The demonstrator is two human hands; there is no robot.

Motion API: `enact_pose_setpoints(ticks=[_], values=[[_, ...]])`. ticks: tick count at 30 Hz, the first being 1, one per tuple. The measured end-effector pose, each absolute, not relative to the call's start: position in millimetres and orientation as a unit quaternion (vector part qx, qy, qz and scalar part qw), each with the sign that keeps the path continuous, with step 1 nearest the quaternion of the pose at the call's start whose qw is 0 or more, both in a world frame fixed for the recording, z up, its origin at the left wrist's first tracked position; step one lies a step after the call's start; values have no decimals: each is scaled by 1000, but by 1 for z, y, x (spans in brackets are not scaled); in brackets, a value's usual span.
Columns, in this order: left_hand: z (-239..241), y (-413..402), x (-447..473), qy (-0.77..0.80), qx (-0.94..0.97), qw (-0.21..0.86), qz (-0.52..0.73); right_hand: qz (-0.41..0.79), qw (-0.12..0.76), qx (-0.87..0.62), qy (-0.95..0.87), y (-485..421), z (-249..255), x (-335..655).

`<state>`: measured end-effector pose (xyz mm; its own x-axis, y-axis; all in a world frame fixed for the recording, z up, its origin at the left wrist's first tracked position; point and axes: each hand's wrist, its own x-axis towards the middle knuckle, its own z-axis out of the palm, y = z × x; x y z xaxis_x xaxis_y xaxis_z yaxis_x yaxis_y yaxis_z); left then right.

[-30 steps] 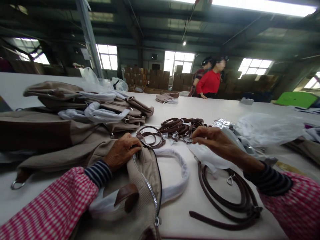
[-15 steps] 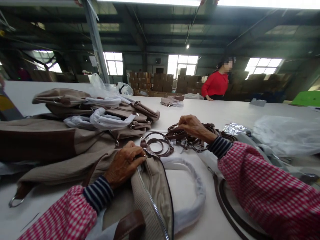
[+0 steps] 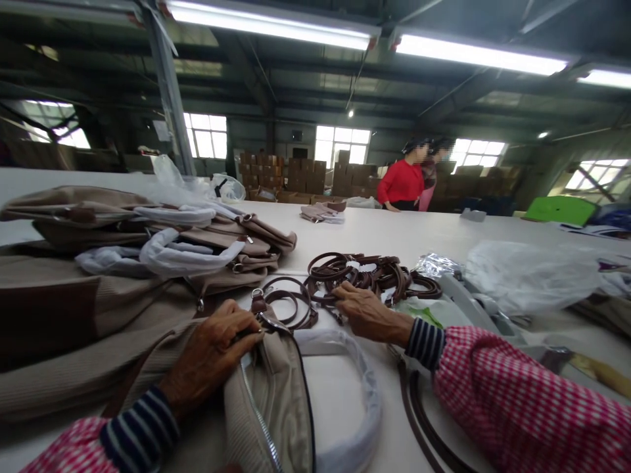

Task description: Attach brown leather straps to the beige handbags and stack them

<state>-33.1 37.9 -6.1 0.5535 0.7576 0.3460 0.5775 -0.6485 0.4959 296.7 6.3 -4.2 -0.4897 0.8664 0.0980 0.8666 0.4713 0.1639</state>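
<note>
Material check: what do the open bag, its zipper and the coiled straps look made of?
Open bag: fabric, perhaps corduroy, matte with fine ribs. Zipper: probably metal, from its bright silvery teeth. Coiled straps: leather or imitation, smooth brown with a slight sheen; the look leaves which open.

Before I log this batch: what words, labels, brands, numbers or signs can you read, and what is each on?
No text can be read.
Open bag: no lettering visible.
Straps: no lettering legible.
Boxes at the back: too small and blurred to tell any print.
Pale sheet by the post: too small to read.
</note>
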Motion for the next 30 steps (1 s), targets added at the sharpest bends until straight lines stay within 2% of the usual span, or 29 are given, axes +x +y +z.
enact_pose_setpoints(ticks=[5, 10, 13, 21, 25, 30], values=[[-6, 39, -33, 387, 865, 166, 271, -31, 69, -560, -825, 24, 29, 303], [-5, 38, -33, 374, 867, 171, 280, -78, 123, -647, -749, 69, 64, 303], [-7, 38, -34, 369, 868, 169, 286, -87, 98, -674, -727, 98, 66, 296], [-7, 38, -36, 354, 867, 184, 298, -54, -45, -669, -740, 128, 32, 281], [-7, 39, -35, 361, 861, 189, 303, -97, -55, -662, -741, 126, 29, 280], [-7, 39, -36, 352, 863, 195, 306, -219, -20, -617, -755, 110, 39, 276]])
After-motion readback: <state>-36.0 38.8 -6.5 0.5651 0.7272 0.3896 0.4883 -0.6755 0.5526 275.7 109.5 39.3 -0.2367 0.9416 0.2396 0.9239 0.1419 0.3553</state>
